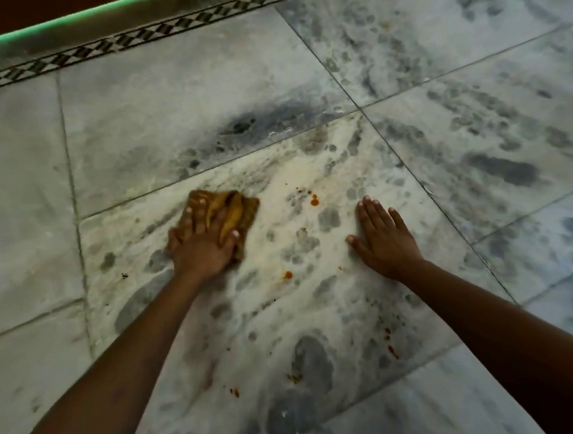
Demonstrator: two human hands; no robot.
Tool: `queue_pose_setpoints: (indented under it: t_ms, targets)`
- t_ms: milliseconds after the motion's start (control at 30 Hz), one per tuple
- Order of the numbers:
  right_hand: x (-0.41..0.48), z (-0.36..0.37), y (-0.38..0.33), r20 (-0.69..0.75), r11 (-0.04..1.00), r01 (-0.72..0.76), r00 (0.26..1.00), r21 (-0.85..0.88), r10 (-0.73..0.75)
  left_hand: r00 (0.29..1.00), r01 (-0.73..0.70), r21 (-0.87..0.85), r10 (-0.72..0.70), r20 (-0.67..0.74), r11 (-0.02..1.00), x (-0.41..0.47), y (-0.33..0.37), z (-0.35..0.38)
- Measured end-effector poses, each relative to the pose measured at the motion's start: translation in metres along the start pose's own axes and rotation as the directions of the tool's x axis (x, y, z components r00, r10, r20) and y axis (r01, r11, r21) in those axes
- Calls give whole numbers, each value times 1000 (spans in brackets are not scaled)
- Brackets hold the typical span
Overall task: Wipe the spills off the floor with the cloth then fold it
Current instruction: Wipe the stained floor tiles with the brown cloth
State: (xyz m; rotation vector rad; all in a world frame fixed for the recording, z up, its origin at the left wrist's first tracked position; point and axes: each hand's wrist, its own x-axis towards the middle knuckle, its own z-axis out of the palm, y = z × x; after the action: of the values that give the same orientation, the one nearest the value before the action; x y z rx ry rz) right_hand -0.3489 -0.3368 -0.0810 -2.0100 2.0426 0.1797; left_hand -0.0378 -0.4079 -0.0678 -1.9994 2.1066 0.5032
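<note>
The marble floor is filling the frame, with both hands lying on its pale centre tile. Left of centre, the slightly blurred left hand is pressing spread, nearly straight fingers onto the crumpled mustard-brown cloth. The right hand is resting flat on bare tile, holding nothing. Orange spills are dotting the tile between them.

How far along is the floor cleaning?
Midway, it seems. The cloth is stained orange, so some spill looks taken up. The left hand presses it to the floor; the right hand rests flat. Orange spots remain, and the cloth is bunched, not folded.
</note>
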Motion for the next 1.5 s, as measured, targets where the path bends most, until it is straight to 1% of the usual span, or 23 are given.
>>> queue_pose_setpoints:
  t_ms: [33,100,167,300,367,400,467,533,633,700,767,833,900,933,967,1000,1100,1167,1267,1300,1367,1433,1500]
  targets:
    - [3,0,2,-5,1000,-10,1000,0,10,999,42,-38,-42,19,998,19,7,-9]
    - [11,0,6,-22,998,-63,998,24,64,997,74,-108,-71,32,991,53,30,-21]
    - [17,2,6,-23,991,-121,992,64,122,999,30,-127,-28,20,991,71,61,-23]
    - [21,8,10,-22,988,-116,993,97,119,977,-214,-24,214,-8,977,44,113,-3]
    - [21,7,14,-14,991,-87,996,101,89,942,-330,44,332,-54,943,19,106,10]
    - [21,6,17,-12,991,-80,997,103,82,929,-357,78,363,-78,931,11,97,14]
    - [21,7,19,-23,990,-77,997,114,80,935,-329,117,340,-99,937,10,74,11]
    - [22,10,19,-30,990,-68,997,123,72,967,-220,120,233,-103,968,33,61,-2]
    - [22,11,20,-45,989,-59,997,132,66,996,-75,23,76,-37,997,79,87,-25]
    - [22,11,20,-43,989,-55,997,135,62,998,-63,-30,63,-1,998,91,117,-26]
    - [21,8,20,-35,989,-55,998,134,60,989,-148,-45,149,15,988,80,145,-16]
    - [21,8,20,-38,989,-49,998,143,55,963,-269,7,269,-1,963,48,157,3]
    - [21,9,21,-52,987,-36,998,154,45,919,-391,87,394,-17,916,14,142,18]
    - [22,9,21,-52,986,-28,998,162,37,904,-423,108,427,-22,900,3,126,22]
    - [22,10,22,-47,985,-19,999,170,27,905,-419,107,424,-27,902,-4,107,23]
    - [22,10,23,-43,985,-10,999,173,18,923,-378,106,383,-32,920,-6,88,21]
    - [22,9,23,-47,988,7,999,156,0,988,-141,99,146,-47,985,20,51,4]
    - [22,9,24,-50,987,11,999,160,-3,1000,-13,34,14,-19,999,48,66,-9]
    - [22,9,24,-44,987,19,999,158,-13,996,83,-90,-84,-9,992,75,116,-14]
    - [22,10,24,-54,987,21,998,161,-13,996,78,-118,-81,-26,990,76,133,-10]
    - [22,11,25,-80,984,31,997,173,-17,997,9,-107,-17,-70,994,57,159,6]
    - [22,13,26,-90,982,37,996,184,-21,990,-96,-33,92,-109,995,18,168,22]
    - [22,13,27,-93,981,51,995,187,-34,974,-175,40,179,-138,984,-17,152,29]
